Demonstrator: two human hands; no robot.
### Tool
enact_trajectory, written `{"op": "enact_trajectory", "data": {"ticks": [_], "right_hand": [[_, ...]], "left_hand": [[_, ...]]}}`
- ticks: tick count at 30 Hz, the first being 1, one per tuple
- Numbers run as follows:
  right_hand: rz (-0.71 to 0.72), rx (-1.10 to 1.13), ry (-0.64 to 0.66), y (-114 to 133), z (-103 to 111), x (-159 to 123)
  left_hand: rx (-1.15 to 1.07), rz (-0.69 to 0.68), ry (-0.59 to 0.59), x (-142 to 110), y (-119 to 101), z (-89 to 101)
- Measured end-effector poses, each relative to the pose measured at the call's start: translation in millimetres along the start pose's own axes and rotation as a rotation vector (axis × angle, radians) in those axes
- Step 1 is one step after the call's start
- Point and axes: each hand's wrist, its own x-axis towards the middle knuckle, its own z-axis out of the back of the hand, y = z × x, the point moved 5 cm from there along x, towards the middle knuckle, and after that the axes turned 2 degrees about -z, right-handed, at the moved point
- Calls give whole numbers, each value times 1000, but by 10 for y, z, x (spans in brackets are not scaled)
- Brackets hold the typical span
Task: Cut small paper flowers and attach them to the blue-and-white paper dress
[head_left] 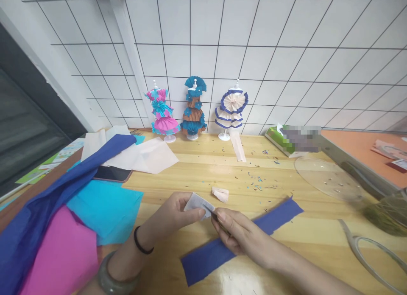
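My left hand [179, 212] pinches a small pale grey-white piece of paper [194, 202] between thumb and fingers, above the table. In my right hand [233, 231] is a slim, dark, pointed tool that looks like tweezers [215, 216]; its metal tip lies against the paper. The fingers hide most of the tool. Below my right hand lies a strip of dark blue crepe paper [208, 261], running diagonally and partly covered by the hand. Just beyond the hands rests a small cream crepe scrap [220, 194].
Three mini dress forms in paper dresses, pink-blue [163, 112], teal-brown [193, 110] and cream-blue [231, 110], stand by the tiled wall. Crepe sheets [108, 210] and a phone [112, 173] lie left. Right are a clear round plate [327, 178], tape roll [386, 212] and paper bits.
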Motion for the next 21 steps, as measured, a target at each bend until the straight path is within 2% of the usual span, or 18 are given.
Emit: {"op": "enact_trajectory", "data": {"ticks": [21], "right_hand": [[13,-67,23,-3,15,-17]], "left_hand": [[24,-13,42,-6,-24,-10]]}}
